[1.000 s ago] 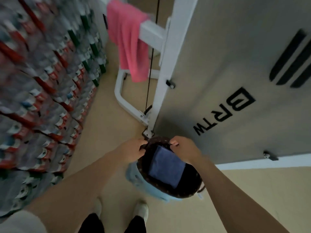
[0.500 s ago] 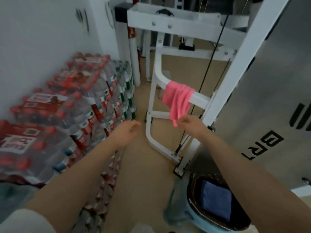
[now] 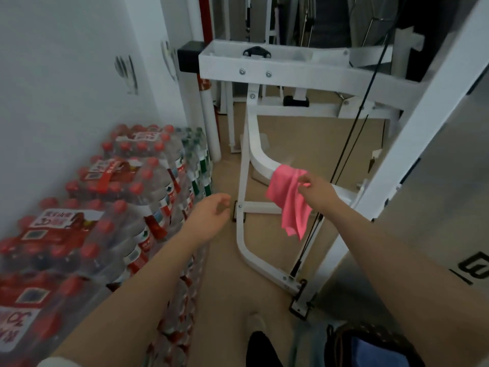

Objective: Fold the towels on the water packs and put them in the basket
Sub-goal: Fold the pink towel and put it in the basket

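Pink terry cloth is what our right hand (image 3: 312, 190) pinches: thumb and fingers close on the upper edge of the pink towel (image 3: 289, 201), which drapes over a curved white bar of the gym machine frame (image 3: 254, 165) and hangs down in loose folds toward the floor. Our right forearm stretches in from the lower right corner to reach it.

Our left hand (image 3: 211, 215) hangs in the air to the left of the towel, apart from it, fingers loosely curled and holding nothing. It floats just beside the stacked water packs (image 3: 111, 207), over the strip of tan floor (image 3: 225, 274) between the packs and the machine.

We see the packs piled along the white wall (image 3: 66, 88) on our left, shrink-wrapped bottles with red caps nearest us and a few green-labelled ones at the far end. No towel lies on the tops of the packs that we can see.

At the bottom right edge sits the dark woven basket (image 3: 344, 337), only partly in view, with a folded blue towel (image 3: 370, 353) inside it. It stands near the foot of the white frame, where a black cable (image 3: 352, 147) runs down. A grey machine panel (image 3: 436, 207) with black lettering fills the right side, and our dark trouser leg and light shoe (image 3: 255, 320) show below.
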A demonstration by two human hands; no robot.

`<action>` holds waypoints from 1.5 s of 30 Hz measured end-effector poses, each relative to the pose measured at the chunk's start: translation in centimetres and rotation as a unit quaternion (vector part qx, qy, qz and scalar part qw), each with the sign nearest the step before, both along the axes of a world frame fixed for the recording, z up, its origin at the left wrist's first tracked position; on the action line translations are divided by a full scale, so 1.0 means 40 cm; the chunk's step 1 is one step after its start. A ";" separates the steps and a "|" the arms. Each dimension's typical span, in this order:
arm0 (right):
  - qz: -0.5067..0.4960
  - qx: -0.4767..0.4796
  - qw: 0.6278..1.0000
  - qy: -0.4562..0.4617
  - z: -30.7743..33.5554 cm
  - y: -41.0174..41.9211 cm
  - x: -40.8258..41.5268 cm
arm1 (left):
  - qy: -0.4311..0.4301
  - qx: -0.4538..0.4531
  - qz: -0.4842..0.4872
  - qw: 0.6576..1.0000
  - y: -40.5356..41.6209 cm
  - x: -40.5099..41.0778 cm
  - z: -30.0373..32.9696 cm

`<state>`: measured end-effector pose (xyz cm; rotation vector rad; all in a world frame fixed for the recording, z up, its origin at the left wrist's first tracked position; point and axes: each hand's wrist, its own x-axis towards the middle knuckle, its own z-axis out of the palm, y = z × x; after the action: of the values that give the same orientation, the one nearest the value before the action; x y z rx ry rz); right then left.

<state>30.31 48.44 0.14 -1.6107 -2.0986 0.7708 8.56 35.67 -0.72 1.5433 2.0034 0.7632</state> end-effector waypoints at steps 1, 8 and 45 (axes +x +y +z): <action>0.002 0.008 1.000 -0.012 -0.012 0.043 -0.008 | -0.007 -0.006 -0.004 1.000 0.041 -0.001 -0.004; 0.058 -0.011 0.995 -0.077 -0.111 0.330 -0.044 | -0.018 -0.040 -0.030 0.999 0.325 -0.017 -0.036; 0.558 -0.053 0.805 0.193 0.133 -0.261 -0.544 | 0.032 0.144 0.098 0.984 -0.299 -0.245 0.103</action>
<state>8.57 37.99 5.47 -0.0067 -2.5501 1.4027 -1.24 23.73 3.39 1.5553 2.1914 1.1399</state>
